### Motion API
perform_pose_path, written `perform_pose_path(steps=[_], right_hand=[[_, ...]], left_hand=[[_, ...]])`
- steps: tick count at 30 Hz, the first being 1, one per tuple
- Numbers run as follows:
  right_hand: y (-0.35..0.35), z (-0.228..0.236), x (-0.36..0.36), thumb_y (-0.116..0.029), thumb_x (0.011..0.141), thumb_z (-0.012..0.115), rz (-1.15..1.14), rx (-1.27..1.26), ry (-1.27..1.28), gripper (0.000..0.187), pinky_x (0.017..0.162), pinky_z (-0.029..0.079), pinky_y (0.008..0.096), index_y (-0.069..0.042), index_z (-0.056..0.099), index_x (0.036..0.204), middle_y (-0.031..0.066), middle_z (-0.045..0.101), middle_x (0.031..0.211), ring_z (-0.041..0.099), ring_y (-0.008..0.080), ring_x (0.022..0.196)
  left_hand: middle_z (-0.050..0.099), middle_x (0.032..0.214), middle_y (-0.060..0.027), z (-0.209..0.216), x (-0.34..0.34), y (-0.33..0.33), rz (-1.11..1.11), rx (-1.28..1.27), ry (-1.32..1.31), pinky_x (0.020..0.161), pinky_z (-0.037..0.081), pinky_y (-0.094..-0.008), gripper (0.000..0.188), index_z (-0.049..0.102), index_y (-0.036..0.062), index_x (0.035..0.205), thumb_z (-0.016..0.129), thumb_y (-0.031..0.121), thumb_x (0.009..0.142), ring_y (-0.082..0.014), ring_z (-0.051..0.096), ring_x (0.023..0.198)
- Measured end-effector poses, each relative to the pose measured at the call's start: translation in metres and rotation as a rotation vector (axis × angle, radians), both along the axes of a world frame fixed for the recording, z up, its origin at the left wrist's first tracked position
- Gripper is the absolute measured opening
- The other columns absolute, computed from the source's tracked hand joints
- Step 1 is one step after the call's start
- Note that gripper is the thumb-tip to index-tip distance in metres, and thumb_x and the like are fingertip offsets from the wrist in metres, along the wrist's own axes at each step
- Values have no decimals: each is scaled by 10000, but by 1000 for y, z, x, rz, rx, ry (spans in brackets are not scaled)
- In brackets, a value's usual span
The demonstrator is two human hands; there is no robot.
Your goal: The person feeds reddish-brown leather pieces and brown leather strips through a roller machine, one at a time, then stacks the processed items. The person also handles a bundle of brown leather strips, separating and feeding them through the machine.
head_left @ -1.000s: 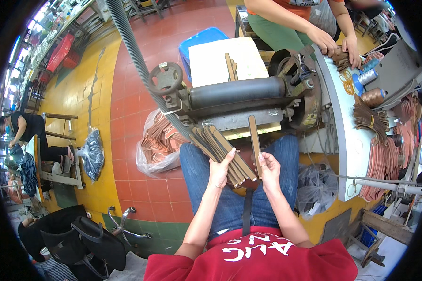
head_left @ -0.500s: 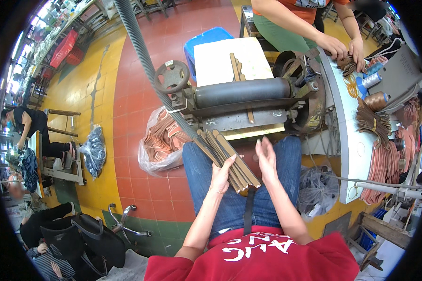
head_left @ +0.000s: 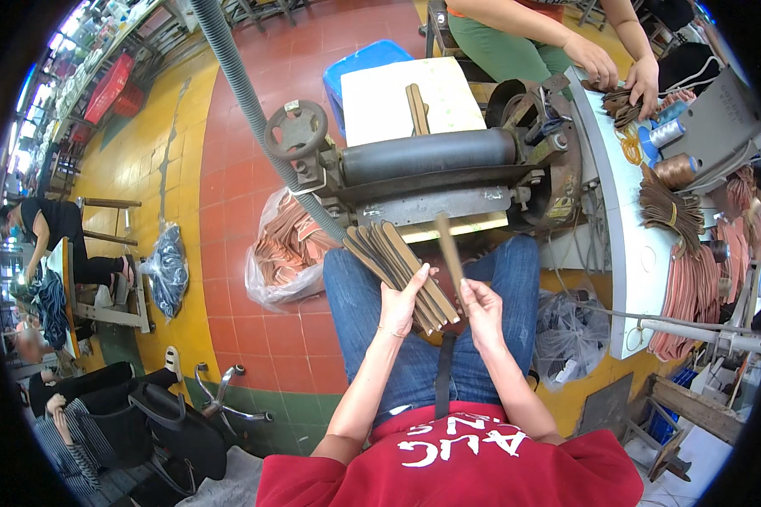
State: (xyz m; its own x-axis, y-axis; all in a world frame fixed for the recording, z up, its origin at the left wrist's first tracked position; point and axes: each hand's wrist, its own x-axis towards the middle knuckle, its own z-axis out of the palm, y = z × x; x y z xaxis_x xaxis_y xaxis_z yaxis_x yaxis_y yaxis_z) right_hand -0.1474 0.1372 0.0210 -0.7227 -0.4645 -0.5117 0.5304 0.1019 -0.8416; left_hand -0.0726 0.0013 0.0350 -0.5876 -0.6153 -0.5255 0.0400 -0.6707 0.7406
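My left hand (head_left: 402, 302) is closed round a fanned bundle of long brown strips with rounded ends (head_left: 395, 269), held above my lap. Pinched in my right hand (head_left: 483, 311) is one single brown strip (head_left: 451, 252), its far end blurred and pointing up toward the machine. Ahead of my knees stands a roller machine with a dark cylinder (head_left: 431, 159) and a metal plate (head_left: 431, 213) on its near side. Beyond the roller, a few more brown strips (head_left: 417, 110) lie on a pale board (head_left: 372, 95).
A handwheel (head_left: 297, 130) and grey hose (head_left: 243, 83) stand at the machine's left. A plastic bag of pinkish strips (head_left: 289, 249) sits on the floor. At right, a co-worker's hands (head_left: 621, 78) handle brown pieces on a white table (head_left: 604, 182) with thread spools (head_left: 675, 171).
My right hand, empty before, now holds a single strip. The strip that stuck out on the near side of the roller is gone from there. The left hand keeps the bundle.
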Motion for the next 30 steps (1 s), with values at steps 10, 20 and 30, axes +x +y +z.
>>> perform_pose_path(steps=[10,20,30], right_hand=[[-38,-36,-56,-215,925,580,-31,-26,53,256,536,411,172,-6,605,1071,2,614,839,512,38,636],[-10,-6,-3,-134,865,652,282,-39,53,385,843,483,259,-4,553,1213,86,639,1065,600,116,962],[-11,-15,-34,-226,900,616,25,97,57,228,515,393,181,-8,655,953,3,639,754,533,46,630]], left_hand=[[651,976,-132,0,21,-7,-17,89,87,681,555,-309,232,551,6,1044,596,173,891,-181,643,797],[625,877,-51,-6,20,-3,-32,-60,29,695,521,-272,171,586,6,985,631,36,823,-131,618,779],[628,1026,-150,-8,11,-9,-48,87,86,690,554,-309,357,489,-33,1191,552,137,884,-219,643,897]])
